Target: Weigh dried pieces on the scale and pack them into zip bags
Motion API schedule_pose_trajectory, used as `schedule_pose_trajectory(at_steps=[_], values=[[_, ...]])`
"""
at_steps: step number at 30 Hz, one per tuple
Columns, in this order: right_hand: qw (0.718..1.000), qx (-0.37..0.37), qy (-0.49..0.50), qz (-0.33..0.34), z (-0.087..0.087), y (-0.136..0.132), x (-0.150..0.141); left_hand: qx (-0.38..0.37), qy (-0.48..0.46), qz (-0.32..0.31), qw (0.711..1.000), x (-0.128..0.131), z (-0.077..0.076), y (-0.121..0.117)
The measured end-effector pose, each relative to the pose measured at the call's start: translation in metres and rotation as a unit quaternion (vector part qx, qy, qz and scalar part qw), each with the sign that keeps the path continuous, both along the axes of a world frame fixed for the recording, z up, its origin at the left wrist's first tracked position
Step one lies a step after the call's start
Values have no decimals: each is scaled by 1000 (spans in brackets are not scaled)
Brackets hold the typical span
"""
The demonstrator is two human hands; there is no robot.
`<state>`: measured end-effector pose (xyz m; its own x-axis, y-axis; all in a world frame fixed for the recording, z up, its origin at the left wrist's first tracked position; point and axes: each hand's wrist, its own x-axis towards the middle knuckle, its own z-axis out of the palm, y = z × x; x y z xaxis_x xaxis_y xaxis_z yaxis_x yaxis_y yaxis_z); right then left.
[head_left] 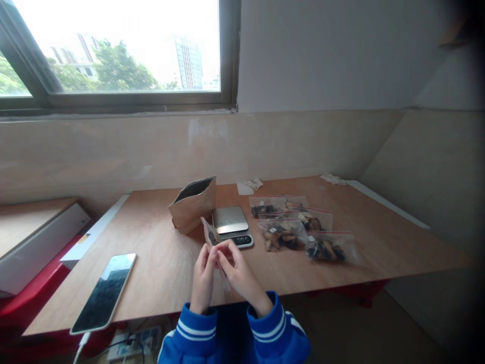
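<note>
Both hands meet in front of a digital kitchen scale [230,220], pinching a small clear zip bag [209,231] that stands up edge-on between them. My left hand [204,273] grips the bag with thumb and fingers, and my right hand [238,268] is closed on its edge beside the left fingertips. Something brownish shows inside the bag, partly hidden by the fingers. Just behind the hands, the scale's steel plate is bare and its dark display faces me. An open brown kraft paper pouch [195,210] stands left of the scale.
Several zip bags of dried dark and tan pieces [282,237] lie to the right on the wooden table [159,273]. A phone [106,290] with a white cable lies at the table's left front edge. Crumpled white paper [253,184] sits near the wall.
</note>
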<state>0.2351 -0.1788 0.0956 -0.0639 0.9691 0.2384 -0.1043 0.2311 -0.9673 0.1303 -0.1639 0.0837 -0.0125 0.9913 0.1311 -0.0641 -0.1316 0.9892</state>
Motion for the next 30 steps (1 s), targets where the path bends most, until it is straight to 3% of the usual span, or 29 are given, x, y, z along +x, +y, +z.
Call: schedule_pose_trajectory(at_steps=[6,15,19,24,27,30], values=[[999,-28,13,-26,-12,2,2,-3,26,38,999,7,-4,0],[991,28,-122,-43,-12,0,7,21,35,31,999,13,-5,-1],[991,19,-96,-91,-17,3,5,41,53,7,998,13,-3,-3],[961,-7,-23,-275,-22,7,30,51,75,119,989,-9,4,2],[967,-15,23,-255,-17,4,38,51,76,80,993,-17,-1,8],[971,-17,62,-232,-6,-3,29,-3,2,89,996,-7,-16,13]])
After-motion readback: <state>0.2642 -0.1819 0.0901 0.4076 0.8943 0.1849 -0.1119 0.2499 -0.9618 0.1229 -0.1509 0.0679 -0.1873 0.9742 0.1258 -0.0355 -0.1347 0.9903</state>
